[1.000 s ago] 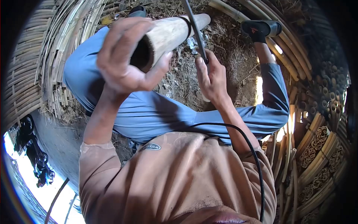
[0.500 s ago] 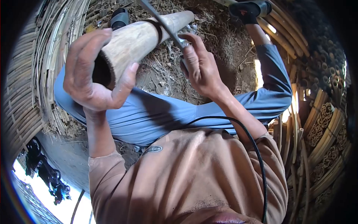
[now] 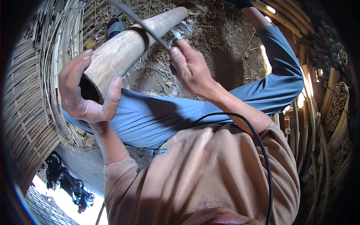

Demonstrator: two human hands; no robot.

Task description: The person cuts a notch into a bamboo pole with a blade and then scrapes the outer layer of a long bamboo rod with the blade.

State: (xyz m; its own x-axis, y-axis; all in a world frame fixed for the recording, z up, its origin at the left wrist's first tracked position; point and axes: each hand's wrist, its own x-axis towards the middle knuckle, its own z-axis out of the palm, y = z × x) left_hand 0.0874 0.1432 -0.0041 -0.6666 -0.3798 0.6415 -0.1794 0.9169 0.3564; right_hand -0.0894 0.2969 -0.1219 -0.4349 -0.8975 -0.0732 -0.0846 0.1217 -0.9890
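From my end of the feed, I'm seeing the person's right hand (image 3: pixel 191 69) clenching the lower end of a long metal tool (image 3: pixel 144 26), which is slanting towards the upper left of the frame across the bamboo tube (image 3: pixel 120 50). The left hand (image 3: pixel 84 90) is curving around the tube's open end at left, thumb on one side, fingers on the other; I cannot tell how firmly it is pressing, or whether metal is touching bamboo.

The tube is lying diagonally in the upper left, its narrower end pointing towards the top centre. If the left hand is only cradling it loosely, I'm judging that the round wall could roll and let the tool skid. I cannot make out a sharp edge, but a slip down the tube could be endangering the left thumb and fingers.

Further out, the blue trousers (image 3: pixel 161 108) are spreading beneath the forearms, and a shoe (image 3: pixel 115 28) is sitting just beside the tube, so a swing going wide could be catching foot or cloth. A black cable (image 3: pixel 258 138) is looping past the right forearm and could be snagging it.
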